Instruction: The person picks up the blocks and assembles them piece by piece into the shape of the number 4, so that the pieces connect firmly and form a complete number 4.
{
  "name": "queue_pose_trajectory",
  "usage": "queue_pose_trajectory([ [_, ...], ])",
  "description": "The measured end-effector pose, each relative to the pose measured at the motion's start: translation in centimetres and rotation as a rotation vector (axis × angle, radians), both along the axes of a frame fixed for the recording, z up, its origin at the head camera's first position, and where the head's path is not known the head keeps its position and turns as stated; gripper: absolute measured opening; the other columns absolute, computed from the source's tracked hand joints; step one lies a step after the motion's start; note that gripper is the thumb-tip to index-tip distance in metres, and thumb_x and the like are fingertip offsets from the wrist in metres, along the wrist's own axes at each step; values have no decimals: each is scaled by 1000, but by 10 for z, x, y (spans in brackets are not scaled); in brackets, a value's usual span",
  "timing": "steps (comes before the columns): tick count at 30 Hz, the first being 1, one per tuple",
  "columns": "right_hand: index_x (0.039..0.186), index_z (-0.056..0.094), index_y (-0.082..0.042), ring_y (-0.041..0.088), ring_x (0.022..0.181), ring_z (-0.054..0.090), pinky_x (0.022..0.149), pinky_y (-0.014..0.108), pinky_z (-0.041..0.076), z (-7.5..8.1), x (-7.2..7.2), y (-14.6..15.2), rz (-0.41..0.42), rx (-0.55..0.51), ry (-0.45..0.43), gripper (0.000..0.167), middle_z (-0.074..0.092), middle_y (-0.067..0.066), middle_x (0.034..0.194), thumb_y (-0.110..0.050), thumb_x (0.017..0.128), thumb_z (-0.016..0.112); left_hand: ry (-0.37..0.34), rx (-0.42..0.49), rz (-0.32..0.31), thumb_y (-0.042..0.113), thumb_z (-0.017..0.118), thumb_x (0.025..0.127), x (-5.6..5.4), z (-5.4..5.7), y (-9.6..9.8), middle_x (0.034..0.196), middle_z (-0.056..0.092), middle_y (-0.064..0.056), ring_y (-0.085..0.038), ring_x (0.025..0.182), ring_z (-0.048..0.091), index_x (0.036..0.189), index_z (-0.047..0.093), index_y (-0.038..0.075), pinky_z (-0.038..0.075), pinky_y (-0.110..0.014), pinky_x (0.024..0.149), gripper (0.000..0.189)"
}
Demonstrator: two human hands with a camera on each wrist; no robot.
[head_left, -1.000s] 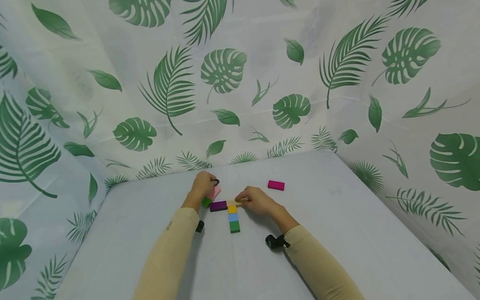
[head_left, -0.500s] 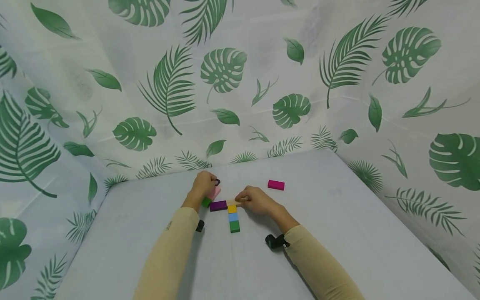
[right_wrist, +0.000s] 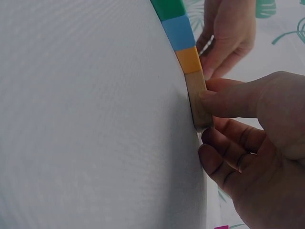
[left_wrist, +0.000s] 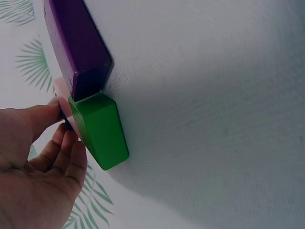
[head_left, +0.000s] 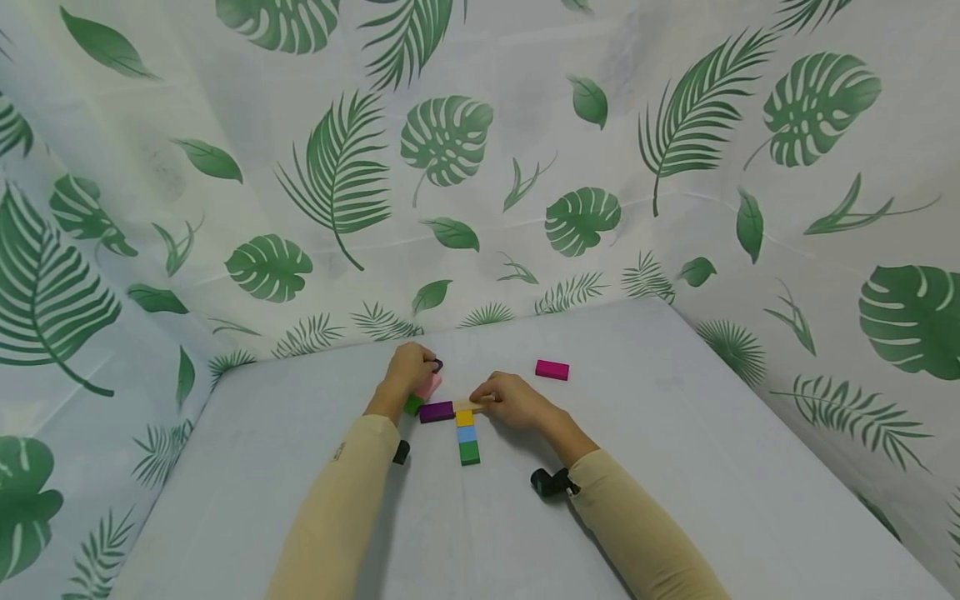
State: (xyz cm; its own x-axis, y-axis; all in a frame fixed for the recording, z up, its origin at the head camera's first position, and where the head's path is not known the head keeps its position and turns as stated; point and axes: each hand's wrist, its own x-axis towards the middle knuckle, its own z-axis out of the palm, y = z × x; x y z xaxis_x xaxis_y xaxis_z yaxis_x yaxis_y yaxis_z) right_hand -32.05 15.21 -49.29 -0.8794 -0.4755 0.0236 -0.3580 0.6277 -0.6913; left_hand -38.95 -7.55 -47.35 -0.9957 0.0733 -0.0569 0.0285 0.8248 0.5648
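Note:
My left hand [head_left: 410,367] pinches a small dark piece [head_left: 438,365] between thumb and fingers; the fingers cover most of it, so its kind does not show. Right under that hand lies a pink block [head_left: 429,387], with a green block [left_wrist: 102,131] against it. A purple block [head_left: 437,412] continues the row towards a plain wooden block [right_wrist: 198,98]. My right hand [head_left: 517,402] grips the wooden block's right end, thumb on its side. Towards me from it runs a column of yellow [head_left: 465,418], light blue [head_left: 467,434] and green blocks [head_left: 469,454].
A magenta block [head_left: 552,370] lies apart on the white table [head_left: 645,417], beyond my right hand. Behind the table hangs a leaf-print cloth [head_left: 495,250], which also runs along both sides. Black wrist cameras [head_left: 550,484] sit low beside my sleeves.
The dark piece in my left fingers has shifted very slightly to the right. My right hand and the blocks on the table stay where they were.

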Motion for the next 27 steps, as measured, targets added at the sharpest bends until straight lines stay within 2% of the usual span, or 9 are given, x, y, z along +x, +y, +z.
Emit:
queue_pose_trajectory([
  [7, 119, 79, -15, 16, 102, 59, 95, 38, 53, 0, 0, 0, 3, 3, 0, 23, 69, -2, 108, -8, 100, 68, 7, -5, 1, 18, 66, 103, 1, -1, 2, 128, 73, -12, -28, 123, 65, 126, 75, 4, 52, -42, 108, 28],
  [21, 119, 79, -13, 15, 103, 59, 94, 40, 53, 1, 1, 0, 9, -1, 13, 24, 68, -1, 109, -6, 99, 68, 17, -13, -12, 18, 68, 102, 5, 4, 4, 126, 74, -12, -25, 112, 66, 124, 75, 4, 56, -40, 101, 27],
  [27, 119, 79, -12, 17, 103, 59, 95, 41, 53, 2, 3, 0, 14, 2, 18, 24, 67, 1, 108, -6, 99, 67, 4, -23, -18, 19, 69, 101, 2, 2, 4, 125, 75, -11, -23, 109, 66, 124, 76, 6, 56, -38, 101, 27],
])
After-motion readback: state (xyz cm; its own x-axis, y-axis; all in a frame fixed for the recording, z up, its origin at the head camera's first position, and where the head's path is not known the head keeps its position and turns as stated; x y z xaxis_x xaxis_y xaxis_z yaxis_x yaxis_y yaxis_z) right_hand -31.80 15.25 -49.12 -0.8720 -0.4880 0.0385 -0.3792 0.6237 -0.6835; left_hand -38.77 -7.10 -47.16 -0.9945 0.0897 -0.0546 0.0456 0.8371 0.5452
